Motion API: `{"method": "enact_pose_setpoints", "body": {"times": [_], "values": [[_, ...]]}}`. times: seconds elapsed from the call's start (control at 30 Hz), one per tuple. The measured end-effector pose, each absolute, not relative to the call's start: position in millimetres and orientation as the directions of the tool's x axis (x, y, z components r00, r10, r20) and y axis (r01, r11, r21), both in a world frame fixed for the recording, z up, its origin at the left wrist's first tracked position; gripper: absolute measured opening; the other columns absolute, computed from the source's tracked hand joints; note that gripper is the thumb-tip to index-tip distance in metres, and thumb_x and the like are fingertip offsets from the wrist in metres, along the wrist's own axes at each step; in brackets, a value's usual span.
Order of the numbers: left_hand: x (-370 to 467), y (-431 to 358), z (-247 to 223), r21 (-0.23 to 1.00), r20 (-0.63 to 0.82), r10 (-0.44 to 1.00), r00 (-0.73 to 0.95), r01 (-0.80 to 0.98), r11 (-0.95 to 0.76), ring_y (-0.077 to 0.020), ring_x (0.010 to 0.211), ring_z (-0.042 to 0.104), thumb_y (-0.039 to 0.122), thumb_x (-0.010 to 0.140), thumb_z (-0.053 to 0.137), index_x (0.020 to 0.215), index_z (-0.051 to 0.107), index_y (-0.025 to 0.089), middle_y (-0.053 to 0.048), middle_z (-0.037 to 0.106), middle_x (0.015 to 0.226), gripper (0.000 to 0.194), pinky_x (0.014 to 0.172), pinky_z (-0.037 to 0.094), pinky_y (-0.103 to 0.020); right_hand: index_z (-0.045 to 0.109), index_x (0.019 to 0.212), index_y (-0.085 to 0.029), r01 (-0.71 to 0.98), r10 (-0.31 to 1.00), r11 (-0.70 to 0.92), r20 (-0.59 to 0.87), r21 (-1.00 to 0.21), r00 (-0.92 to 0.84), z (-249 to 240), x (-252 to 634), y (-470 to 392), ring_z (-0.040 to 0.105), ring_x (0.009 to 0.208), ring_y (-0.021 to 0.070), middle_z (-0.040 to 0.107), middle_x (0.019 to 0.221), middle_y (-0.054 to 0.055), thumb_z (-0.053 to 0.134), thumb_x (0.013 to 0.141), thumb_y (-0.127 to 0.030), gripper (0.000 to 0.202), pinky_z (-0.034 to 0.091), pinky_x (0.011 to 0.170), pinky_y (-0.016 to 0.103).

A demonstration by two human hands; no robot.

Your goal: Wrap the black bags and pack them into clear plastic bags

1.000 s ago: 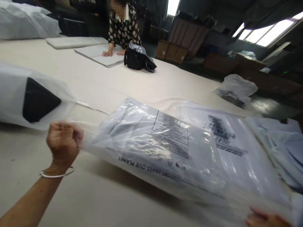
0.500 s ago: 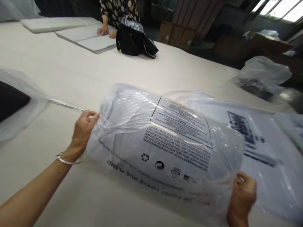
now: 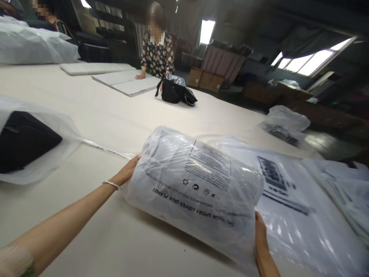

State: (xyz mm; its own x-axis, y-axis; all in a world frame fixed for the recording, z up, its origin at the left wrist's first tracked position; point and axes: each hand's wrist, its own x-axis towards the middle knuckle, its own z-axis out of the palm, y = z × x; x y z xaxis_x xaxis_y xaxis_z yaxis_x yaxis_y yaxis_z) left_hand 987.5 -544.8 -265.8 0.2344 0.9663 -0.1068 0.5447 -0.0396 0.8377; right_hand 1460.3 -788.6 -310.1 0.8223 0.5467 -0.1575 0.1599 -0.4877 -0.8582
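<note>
A bulky, clear plastic bag (image 3: 198, 207) with black printing and recycling symbols is in front of me, wrapped around something pale and rounded. My left hand (image 3: 131, 169) grips its left end, the fingertips partly hidden against the film. At the opposite end, my right hand (image 3: 261, 234) holds the bag's side, with most of its fingers out of sight behind it. The bag's lower edge sits tilted over the pale table (image 3: 115, 238), casting a shadow beneath.
Flat printed plastic bags (image 3: 305, 227) lie to the right. A black item (image 3: 25, 140) in translucent plastic rests at left. Across the table, a co-worker (image 3: 157, 50) stands behind white sheets (image 3: 127, 82) and a black lined bag (image 3: 175, 90). A crumpled plastic bag (image 3: 288, 119) lies far right.
My view has tilted up and back, showing more of the room. My hands have shifted from pinching the plastic's edges to holding the package's ends. The co-worker's one hand has moved to the black bag.
</note>
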Motion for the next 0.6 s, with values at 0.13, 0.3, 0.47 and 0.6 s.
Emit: {"method": "enact_pose_setpoints", "body": {"times": [0.13, 0.3, 0.47, 0.6], "values": [[961.1, -536.4, -240.7, 0.712, -0.113, 0.991, -0.075, 0.690, 0.133, -0.0355, 0.099, 0.065, 0.039, 0.074, 0.056, 0.090, 0.062, 0.017, -0.014, 0.071, 0.095, 0.028, 0.093, 0.051, -0.050, 0.067, 0.087, -0.014, 0.076, 0.496, -0.495, -0.209, -0.866, 0.843, -298.1, 1466.7, -805.2, 0.066, 0.085, 0.0349, 0.070, 0.083, 0.012, 0.058, 0.051, -0.057, 0.056, 0.055, 0.077, 0.048], [955.4, -584.7, -181.0, 0.655, 0.419, 0.907, -0.050, 0.709, -0.263, -0.0301, 0.135, 0.049, 0.042, 0.099, 0.034, 0.143, 0.044, 0.019, -0.010, 0.048, 0.149, 0.050, 0.116, 0.036, -0.047, 0.053, 0.140, -0.014, 0.287, 0.258, -0.453, 0.184, -0.844, 0.949, -239.7, 1450.8, -831.7, 0.053, 0.128, 0.0423, 0.056, 0.140, 0.021, 0.044, 0.087, -0.059, 0.071, 0.041, 0.105, 0.064], [1027.4, -612.3, -193.5, 0.094, 0.473, 0.491, 0.732, 0.512, -0.854, -0.0311, 0.153, 0.020, 0.072, 0.095, 0.035, 0.158, 0.028, 0.033, -0.002, 0.033, 0.162, 0.074, 0.127, -0.002, -0.048, 0.028, 0.157, -0.014, 0.883, 0.796, -0.192, 0.458, -0.429, 0.395, -224.1, 1401.8, -785.7, 0.017, 0.152, 0.0357, 0.023, 0.164, 0.015, 0.035, 0.095, -0.069, 0.083, 0.013, 0.122, 0.062], [1042.9, -581.0, -212.3, 0.155, 0.383, 0.616, 0.688, 0.610, -0.777, -0.0252, 0.153, 0.019, 0.054, 0.104, 0.027, 0.158, 0.028, 0.029, -0.003, 0.026, 0.165, 0.059, 0.127, 0.003, -0.045, 0.028, 0.157, -0.014, 0.833, 0.809, -0.261, 0.360, -0.488, 0.465, -245.1, 1406.2, -759.4, 0.015, 0.153, 0.0323, 0.025, 0.164, 0.015, 0.028, 0.098, -0.066, 0.079, 0.011, 0.123, 0.060]]}}
